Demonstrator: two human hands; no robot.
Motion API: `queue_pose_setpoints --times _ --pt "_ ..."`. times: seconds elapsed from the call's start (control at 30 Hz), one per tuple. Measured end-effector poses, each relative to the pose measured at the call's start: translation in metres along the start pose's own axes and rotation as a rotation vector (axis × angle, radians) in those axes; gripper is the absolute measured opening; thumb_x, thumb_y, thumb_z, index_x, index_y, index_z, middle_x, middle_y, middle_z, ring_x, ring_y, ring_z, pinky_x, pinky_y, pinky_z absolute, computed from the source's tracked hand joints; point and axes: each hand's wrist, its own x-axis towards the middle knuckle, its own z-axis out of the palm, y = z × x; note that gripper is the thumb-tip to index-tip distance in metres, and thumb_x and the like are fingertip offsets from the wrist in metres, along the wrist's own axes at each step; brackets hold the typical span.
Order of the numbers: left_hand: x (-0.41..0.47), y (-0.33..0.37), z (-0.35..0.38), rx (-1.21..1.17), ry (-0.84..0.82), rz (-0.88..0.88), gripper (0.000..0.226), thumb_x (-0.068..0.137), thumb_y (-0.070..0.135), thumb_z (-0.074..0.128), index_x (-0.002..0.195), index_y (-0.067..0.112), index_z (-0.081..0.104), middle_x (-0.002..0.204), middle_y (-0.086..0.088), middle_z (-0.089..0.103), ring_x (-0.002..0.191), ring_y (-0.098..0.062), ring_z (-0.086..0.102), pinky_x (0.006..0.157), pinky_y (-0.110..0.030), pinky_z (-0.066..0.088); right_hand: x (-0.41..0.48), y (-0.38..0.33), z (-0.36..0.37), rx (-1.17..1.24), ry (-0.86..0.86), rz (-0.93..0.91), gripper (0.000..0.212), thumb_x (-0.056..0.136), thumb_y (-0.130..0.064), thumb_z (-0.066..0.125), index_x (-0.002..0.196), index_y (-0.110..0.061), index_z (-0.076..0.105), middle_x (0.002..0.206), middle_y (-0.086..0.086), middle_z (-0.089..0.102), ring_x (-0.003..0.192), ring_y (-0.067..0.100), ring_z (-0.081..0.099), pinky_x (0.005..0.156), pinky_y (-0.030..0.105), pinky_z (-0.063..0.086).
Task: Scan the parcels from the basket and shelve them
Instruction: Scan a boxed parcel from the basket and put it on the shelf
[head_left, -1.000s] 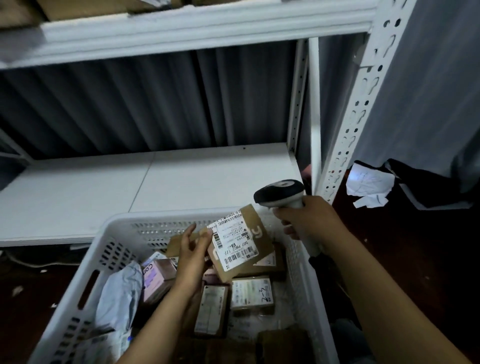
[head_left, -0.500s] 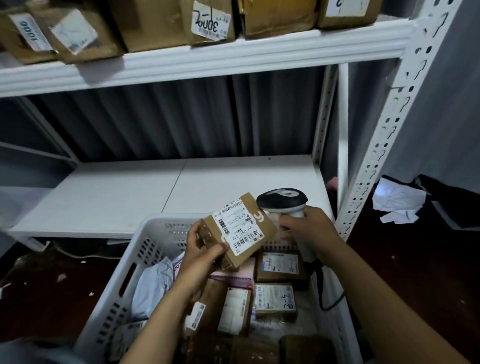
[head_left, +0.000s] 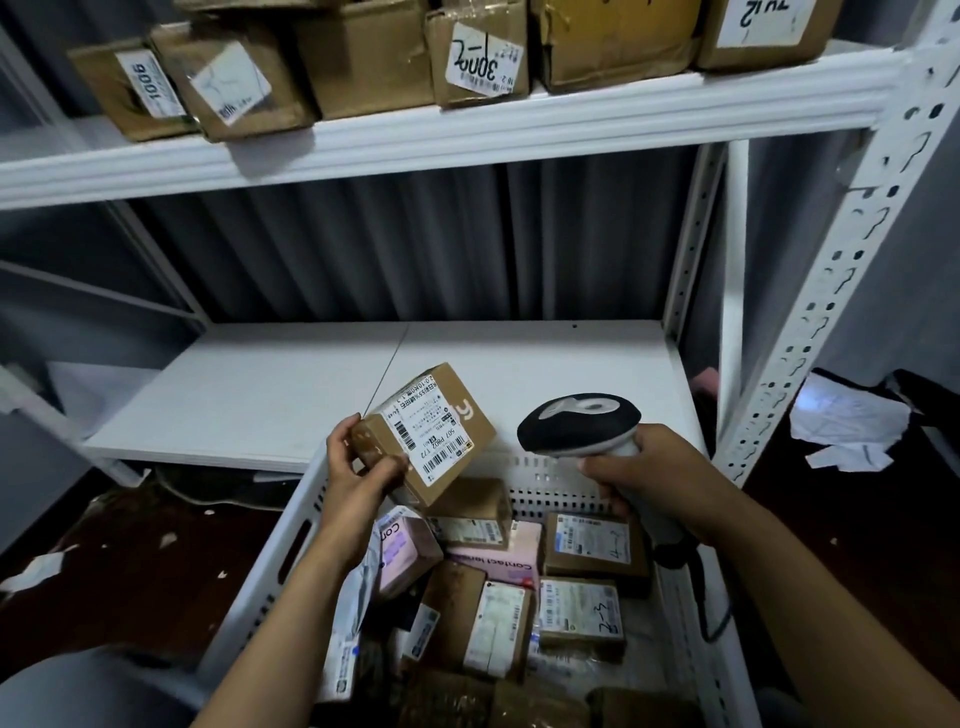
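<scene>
My left hand (head_left: 358, 475) grips a small brown parcel (head_left: 441, 410) by its lower left corner, tilted, its white barcode label facing up, above the far edge of the white basket (head_left: 270, 561). My right hand (head_left: 654, 478) holds the handle of a black and grey barcode scanner (head_left: 579, 423), whose head sits just right of the parcel. Several brown and pink parcels (head_left: 592, 545) lie in the basket below both hands. The white lower shelf (head_left: 519, 364) lies bare beyond the basket.
The upper shelf (head_left: 467, 135) carries several labelled cardboard boxes (head_left: 478, 57). A perforated white upright (head_left: 831, 291) stands at the right. Crumpled white paper (head_left: 847, 421) and dark cloth lie on the floor past it. A cable trails from the scanner.
The parcel has risen out of the basket and shifted left, away from the scanner. The view has tipped upward, bringing the upper shelf's boxes into sight.
</scene>
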Motion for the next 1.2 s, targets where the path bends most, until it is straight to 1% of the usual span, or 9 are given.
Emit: queue_pose_setpoints --times 0.1,0.27,0.4,0.63,0.77,0.93,1.03,1.13,1.2 --pt "0.003 -0.002 -0.002 0.018 -0.001 -0.008 0.062 0.088 0.002 0.063 0.129 0.04 0.037 0.118 0.005 0.057 0.105 -0.022 0.063 0.084 -0.044 0.055 -0.001 -0.004 0.0 -0.037 0.004 -0.001 0.023 0.085 -0.014 0.069 0.065 -0.009 0.06 0.05 0.002 0.059 0.044 0.014 0.053 0.053 0.03 0.046" --pt "0.004 -0.004 -0.001 0.003 -0.019 -0.009 0.062 0.088 0.001 0.062 0.13 0.038 0.037 0.125 -0.001 0.055 0.101 -0.02 0.065 0.076 -0.038 0.056 -0.002 -0.008 0.001 -0.07 0.015 -0.01 0.024 0.087 -0.014 0.068 0.065 -0.009 0.06 0.048 -0.001 0.058 0.043 0.012 0.053 0.05 0.028 0.046" --pt "0.003 -0.004 -0.001 0.033 -0.031 -0.005 0.063 0.088 0.005 0.064 0.131 0.04 0.036 0.129 -0.001 0.054 0.104 -0.021 0.064 0.085 -0.044 0.055 -0.001 -0.009 0.0 -0.094 0.021 -0.002 0.025 0.086 -0.016 0.068 0.063 -0.009 0.059 0.046 -0.001 0.059 0.041 0.011 0.053 0.051 0.027 0.048" --pt "-0.011 0.016 0.0 -0.032 -0.031 -0.016 0.05 0.089 0.019 0.065 0.128 0.036 0.038 0.13 -0.006 0.057 0.102 -0.018 0.065 0.073 -0.031 0.055 -0.006 -0.019 0.006 -0.034 0.067 -0.015 0.02 0.086 -0.013 0.069 0.069 -0.008 0.06 0.05 -0.001 0.06 0.044 0.013 0.055 0.048 0.026 0.047" --pt "-0.032 0.043 0.0 -0.072 -0.051 -0.022 0.062 0.079 0.035 0.065 0.133 0.029 0.035 0.13 -0.009 0.056 0.1 -0.019 0.064 0.077 -0.037 0.054 -0.019 -0.028 0.026 0.024 0.186 -0.043 0.019 0.089 -0.016 0.067 0.072 -0.008 0.062 0.051 0.0 0.061 0.046 0.011 0.056 0.051 0.024 0.049" --pt "-0.055 0.09 -0.003 -0.141 -0.086 0.018 0.063 0.078 0.042 0.06 0.132 0.024 0.032 0.117 -0.001 0.058 0.097 -0.011 0.062 0.068 -0.027 0.054 -0.031 -0.053 0.068 0.111 0.393 -0.088 0.021 0.09 -0.022 0.066 0.076 -0.007 0.064 0.053 0.002 0.062 0.047 0.01 0.058 0.051 0.017 0.047" --pt "-0.062 0.121 -0.014 -0.21 -0.061 0.058 0.048 0.089 0.036 0.058 0.129 0.027 0.033 0.118 0.001 0.06 0.098 -0.011 0.063 0.062 -0.027 0.056 -0.034 -0.09 0.087 0.176 0.505 -0.136 0.019 0.09 -0.025 0.067 0.083 -0.008 0.066 0.059 0.007 0.066 0.05 0.012 0.059 0.052 0.02 0.045" --pt "-0.068 0.151 -0.022 -0.276 -0.058 0.115 0.041 0.094 0.029 0.057 0.13 0.032 0.037 0.115 0.006 0.061 0.094 -0.008 0.064 0.059 -0.027 0.056 -0.035 -0.129 0.104 0.237 0.599 -0.205 0.018 0.085 -0.022 0.069 0.087 -0.005 0.066 0.065 0.01 0.069 0.049 0.011 0.062 0.047 0.016 0.045" --pt "-0.071 0.169 -0.027 -0.302 -0.071 0.146 0.041 0.093 0.027 0.058 0.13 0.034 0.041 0.115 0.008 0.062 0.095 -0.008 0.064 0.064 -0.028 0.056 -0.038 -0.156 0.117 0.265 0.623 -0.271 0.016 0.083 -0.02 0.071 0.09 -0.007 0.067 0.067 0.008 0.07 0.051 0.011 0.064 0.045 0.014 0.044"
